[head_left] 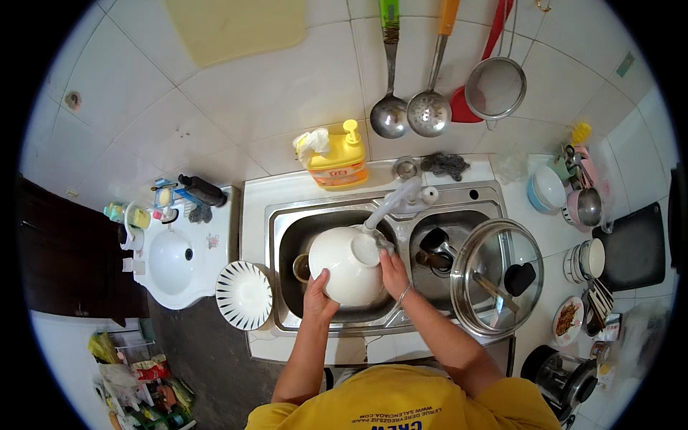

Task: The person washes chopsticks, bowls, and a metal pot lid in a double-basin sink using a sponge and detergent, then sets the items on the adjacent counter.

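Observation:
A large white bowl [342, 276], bottom up and tilted, is held between my two hands over the left basin of the steel sink [283, 315]. My left hand [319, 297] grips its lower left edge, thumb against the outer wall. On the other side my right hand [392, 276] is closed around the bowl's right side, fingers near the raised foot. The white tap's spout [390, 204] ends right above the bowl's foot; whether water runs is hard to make out. Partly hidden behind the bowl, a small brownish cup [302, 267] sits in the basin.
A glass lid [527, 247] and a pan lean over the right basin, beside a black-handled utensil [435, 240]. A striped white plate [244, 295] rests at the counter's left edge. Behind the sink stand a yellow pump bottle [337, 161] and a scouring pad [446, 165]. Ladles [389, 115] hang above.

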`<state>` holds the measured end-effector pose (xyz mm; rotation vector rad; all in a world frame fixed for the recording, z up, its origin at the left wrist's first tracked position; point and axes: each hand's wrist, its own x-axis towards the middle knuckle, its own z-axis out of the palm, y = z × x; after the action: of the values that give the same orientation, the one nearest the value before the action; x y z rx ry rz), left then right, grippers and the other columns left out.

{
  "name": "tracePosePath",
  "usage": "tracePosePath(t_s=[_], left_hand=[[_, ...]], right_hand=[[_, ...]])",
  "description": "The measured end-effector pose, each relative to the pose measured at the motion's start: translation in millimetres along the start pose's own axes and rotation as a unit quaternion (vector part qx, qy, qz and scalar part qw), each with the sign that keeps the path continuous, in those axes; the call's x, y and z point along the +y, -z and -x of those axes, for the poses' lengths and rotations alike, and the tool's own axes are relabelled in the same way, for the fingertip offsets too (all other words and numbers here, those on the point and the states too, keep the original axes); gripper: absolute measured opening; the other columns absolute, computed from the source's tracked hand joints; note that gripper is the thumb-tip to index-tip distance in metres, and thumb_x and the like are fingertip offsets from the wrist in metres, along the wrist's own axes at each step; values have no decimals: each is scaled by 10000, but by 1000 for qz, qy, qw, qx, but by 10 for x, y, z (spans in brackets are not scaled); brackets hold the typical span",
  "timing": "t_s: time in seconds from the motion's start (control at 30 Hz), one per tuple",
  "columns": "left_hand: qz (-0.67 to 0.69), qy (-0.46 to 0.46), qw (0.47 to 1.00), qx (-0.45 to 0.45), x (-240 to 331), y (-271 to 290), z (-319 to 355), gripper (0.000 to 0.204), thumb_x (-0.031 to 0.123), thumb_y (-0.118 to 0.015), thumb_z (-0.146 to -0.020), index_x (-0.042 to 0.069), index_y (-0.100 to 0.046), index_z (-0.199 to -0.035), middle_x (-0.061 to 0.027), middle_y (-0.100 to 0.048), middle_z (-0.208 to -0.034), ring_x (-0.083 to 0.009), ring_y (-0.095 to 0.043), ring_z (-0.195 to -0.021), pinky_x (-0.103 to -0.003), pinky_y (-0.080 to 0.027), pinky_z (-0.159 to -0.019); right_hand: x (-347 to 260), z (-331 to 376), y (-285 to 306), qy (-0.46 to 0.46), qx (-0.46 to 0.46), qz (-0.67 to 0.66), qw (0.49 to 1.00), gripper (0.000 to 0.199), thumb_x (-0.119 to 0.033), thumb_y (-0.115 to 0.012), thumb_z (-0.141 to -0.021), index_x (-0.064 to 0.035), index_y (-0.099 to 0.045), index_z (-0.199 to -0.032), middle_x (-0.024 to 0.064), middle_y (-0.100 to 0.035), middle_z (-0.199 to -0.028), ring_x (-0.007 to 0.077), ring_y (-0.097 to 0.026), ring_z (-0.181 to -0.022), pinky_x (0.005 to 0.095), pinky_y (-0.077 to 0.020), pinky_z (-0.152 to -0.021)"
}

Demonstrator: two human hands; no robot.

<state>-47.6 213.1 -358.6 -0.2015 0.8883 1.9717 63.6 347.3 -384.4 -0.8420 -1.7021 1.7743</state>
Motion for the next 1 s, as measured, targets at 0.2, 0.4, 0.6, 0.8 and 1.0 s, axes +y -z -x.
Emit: tracePosePath(t_s=[0.2,0.4,0.6,0.8,1.0], left_hand=[[-88,-20,996,-17,-92,-118,55,492,141,-609,-792,63,-405,-1233,-85,-516,-1158,-243,-512,-1049,-400,-418,-905],[-54,-34,997,38,-195,-224,80,462,144,-598,-802,66,-419,-1220,-79,-532,-1130,-235,-521,-1033,-396,-424,-898],[-37,-28,999,21,-122,-149,41,455,138,-585,-809,81,-413,-1226,-77,-526,-1138,-242,-515,-1047,-410,-420,-907],[-63,-44,997,0,-115,-184,-20,453,130,-577,-811,81,-410,-1229,-80,-528,-1142,-247,-513,-1058,-410,-410,-925],[-86,-37,996,-1,-68,-188,-29,449,89,-583,-794,52,-417,-1209,-90,-533,-1121,-242,-525,-1035,-391,-429,-903]], right_hand=[[-663,-167,-60,199,-127,397,887,413,-180,-479,-860,7,-418,-1223,203,-288,-1361,319,-300,-1256,360,-250,-1030],[-263,-30,-2,110,43,238,964,387,-171,-479,-842,72,-448,-1142,232,-476,-1162,355,-440,-1107,375,-331,-967],[-489,204,-67,136,1,280,950,354,-209,-474,-853,69,-500,-1071,228,-540,-1078,355,-486,-1051,394,-366,-927],[-422,-80,124,156,50,409,898,360,-229,-487,-835,70,-546,-1026,221,-435,-1237,399,-358,-1167,433,-275,-991],[-501,219,-69,103,-8,147,984,399,-203,-459,-856,41,-485,-1171,189,-360,-1323,356,-350,-1199,406,-259,-1015]])
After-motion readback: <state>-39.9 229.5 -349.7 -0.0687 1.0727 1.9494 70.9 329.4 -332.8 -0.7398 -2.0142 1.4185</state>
